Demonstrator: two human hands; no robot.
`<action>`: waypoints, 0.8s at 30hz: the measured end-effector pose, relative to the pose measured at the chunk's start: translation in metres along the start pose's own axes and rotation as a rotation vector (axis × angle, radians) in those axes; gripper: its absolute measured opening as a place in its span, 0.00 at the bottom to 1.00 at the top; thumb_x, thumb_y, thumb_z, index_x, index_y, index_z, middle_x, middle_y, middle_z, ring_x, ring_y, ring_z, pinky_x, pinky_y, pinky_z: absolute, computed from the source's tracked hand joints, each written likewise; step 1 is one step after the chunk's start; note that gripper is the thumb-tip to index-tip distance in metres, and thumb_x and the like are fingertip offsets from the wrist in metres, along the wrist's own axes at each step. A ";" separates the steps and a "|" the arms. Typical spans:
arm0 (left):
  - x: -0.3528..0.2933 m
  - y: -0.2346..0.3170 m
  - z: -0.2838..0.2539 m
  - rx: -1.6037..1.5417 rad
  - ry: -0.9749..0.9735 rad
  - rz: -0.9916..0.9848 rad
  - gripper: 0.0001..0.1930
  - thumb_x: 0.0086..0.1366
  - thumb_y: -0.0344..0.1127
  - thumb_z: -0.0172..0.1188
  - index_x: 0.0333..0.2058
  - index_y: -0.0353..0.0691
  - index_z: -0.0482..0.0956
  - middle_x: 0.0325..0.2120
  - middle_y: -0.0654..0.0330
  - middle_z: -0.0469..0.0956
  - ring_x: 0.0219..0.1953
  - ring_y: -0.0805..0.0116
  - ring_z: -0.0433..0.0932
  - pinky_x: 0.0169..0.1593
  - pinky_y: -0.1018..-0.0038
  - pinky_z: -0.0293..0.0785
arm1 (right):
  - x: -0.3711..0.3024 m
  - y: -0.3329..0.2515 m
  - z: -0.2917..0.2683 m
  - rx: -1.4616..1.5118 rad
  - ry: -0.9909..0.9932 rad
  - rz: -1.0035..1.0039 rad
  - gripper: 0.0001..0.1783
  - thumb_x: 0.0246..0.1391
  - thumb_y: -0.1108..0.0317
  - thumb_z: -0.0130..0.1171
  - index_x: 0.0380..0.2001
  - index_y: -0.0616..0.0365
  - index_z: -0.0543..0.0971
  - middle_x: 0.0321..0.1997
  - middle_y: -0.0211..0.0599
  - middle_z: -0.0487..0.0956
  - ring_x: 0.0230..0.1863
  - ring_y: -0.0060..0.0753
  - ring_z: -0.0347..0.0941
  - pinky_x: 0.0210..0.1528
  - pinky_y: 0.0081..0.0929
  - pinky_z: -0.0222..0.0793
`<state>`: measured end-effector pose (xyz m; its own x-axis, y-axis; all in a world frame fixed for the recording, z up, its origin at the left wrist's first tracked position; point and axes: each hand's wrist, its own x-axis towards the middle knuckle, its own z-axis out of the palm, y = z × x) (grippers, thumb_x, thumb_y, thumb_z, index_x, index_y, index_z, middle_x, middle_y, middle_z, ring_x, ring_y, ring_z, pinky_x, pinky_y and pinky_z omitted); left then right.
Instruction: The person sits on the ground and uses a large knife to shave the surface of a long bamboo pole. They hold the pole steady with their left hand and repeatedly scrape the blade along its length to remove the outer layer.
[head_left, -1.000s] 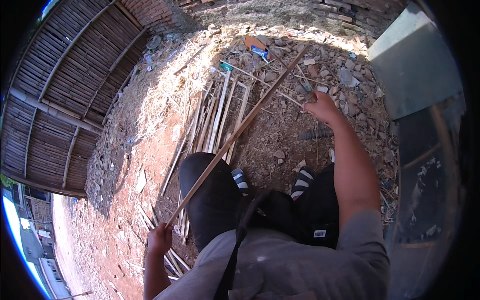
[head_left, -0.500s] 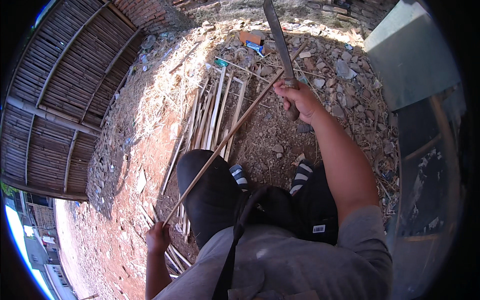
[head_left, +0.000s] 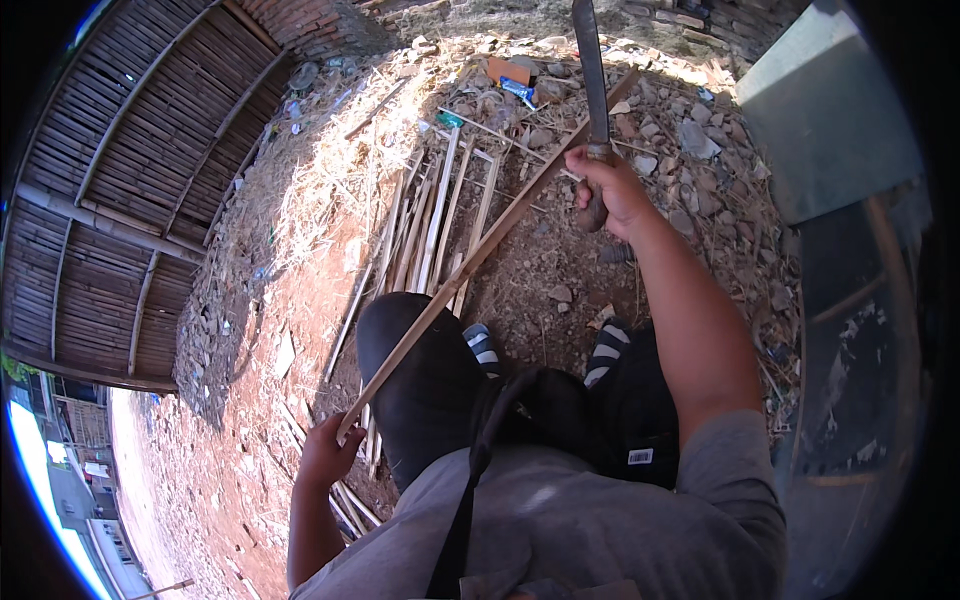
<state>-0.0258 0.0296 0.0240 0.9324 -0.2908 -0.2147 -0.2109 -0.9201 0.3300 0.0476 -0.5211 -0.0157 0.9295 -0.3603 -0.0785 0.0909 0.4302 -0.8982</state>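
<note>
Beside the slat (head_left: 475, 258), right hand (head_left: 612, 190) (forward) grips machete (head_left: 593, 80).

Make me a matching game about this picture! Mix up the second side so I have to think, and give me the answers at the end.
Column one
1. Left hand
2. Right hand
3. Footwear
4. Green scrap

Column two
A. Striped, down on the ground
B. Gripping the handle of a large knife
C. By the far ends of the pale sticks
D. Holding the near end of a long wooden strip

Right pairs: 1-D, 2-B, 3-A, 4-C
</note>
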 end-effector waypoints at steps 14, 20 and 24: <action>0.006 -0.002 0.012 -0.218 -0.199 -0.102 0.23 0.74 0.50 0.55 0.30 0.33 0.77 0.18 0.54 0.73 0.24 0.65 0.72 0.31 0.63 0.69 | -0.036 -0.023 0.022 -1.081 -0.361 -0.150 0.35 0.47 0.42 0.72 0.46 0.63 0.80 0.35 0.43 0.83 0.36 0.41 0.80 0.43 0.39 0.75; 0.003 0.017 0.015 -0.260 -0.120 -0.140 0.24 0.74 0.50 0.54 0.28 0.33 0.77 0.17 0.58 0.71 0.23 0.70 0.70 0.29 0.64 0.68 | -0.056 0.002 0.069 -1.397 -0.634 -0.163 0.26 0.48 0.49 0.71 0.42 0.58 0.80 0.30 0.48 0.81 0.37 0.52 0.81 0.41 0.44 0.75; 0.009 0.006 0.021 -0.143 -0.076 -0.051 0.22 0.74 0.49 0.54 0.29 0.33 0.77 0.17 0.54 0.73 0.22 0.66 0.71 0.30 0.63 0.68 | -0.040 0.015 0.049 -1.531 -0.521 -0.316 0.19 0.52 0.54 0.67 0.41 0.55 0.79 0.29 0.47 0.81 0.37 0.54 0.81 0.41 0.47 0.76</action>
<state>-0.0249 0.0165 0.0050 0.9147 -0.2686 -0.3019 -0.1146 -0.8890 0.4434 0.0288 -0.4597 -0.0050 0.9852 0.1665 0.0396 0.1668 -0.8823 -0.4402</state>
